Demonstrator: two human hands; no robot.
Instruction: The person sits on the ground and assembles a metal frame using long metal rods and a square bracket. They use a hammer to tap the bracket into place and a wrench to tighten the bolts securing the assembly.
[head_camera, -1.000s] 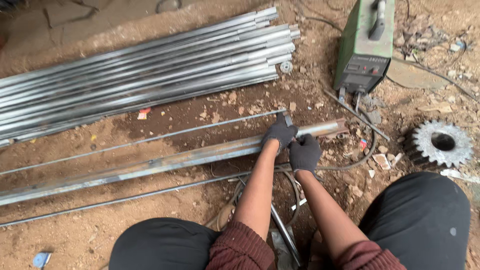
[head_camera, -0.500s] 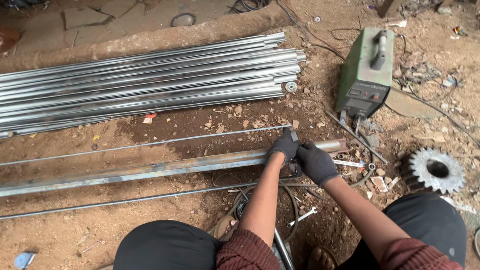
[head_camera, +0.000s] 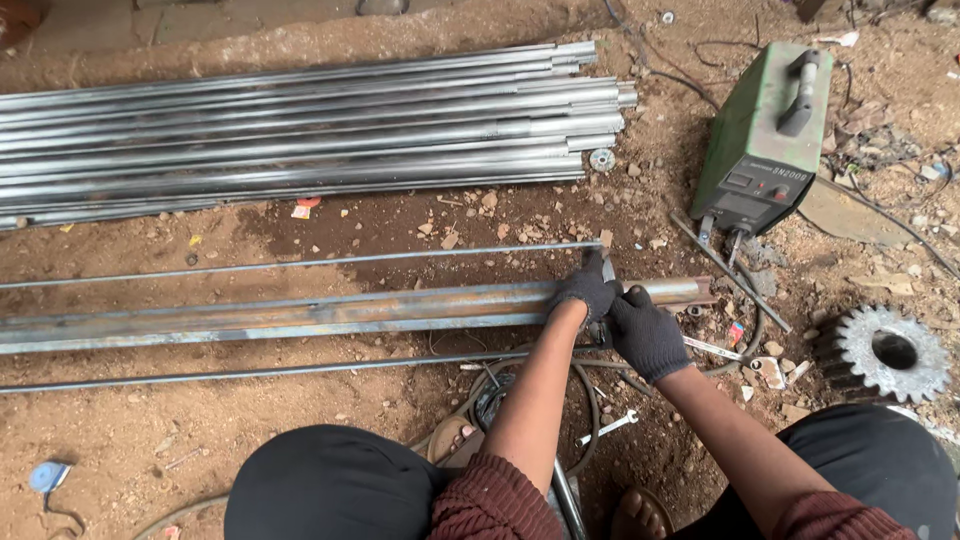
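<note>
Rusty steel channel (head_camera: 330, 312) mid-frame, being marked near its right end: left hand (head_camera: 585, 290) clamped on small marking tool (head_camera: 606, 262), right hand (head_camera: 645, 335) closed, steadying. Next probably needs firm, straight pressure.

1. The left hand (head_camera: 585, 290) wears a dark grey knitted work glove covering the fingers (head_camera: 596, 266) and wrist.
2. The right hand (head_camera: 645, 330) wears a matching dark grey glove.
3. Both forearms are bare below pushed-up, ribbed maroon knit sleeves (head_camera: 490, 505).
4. Black trousers (head_camera: 330, 485) cover both knees.
</note>
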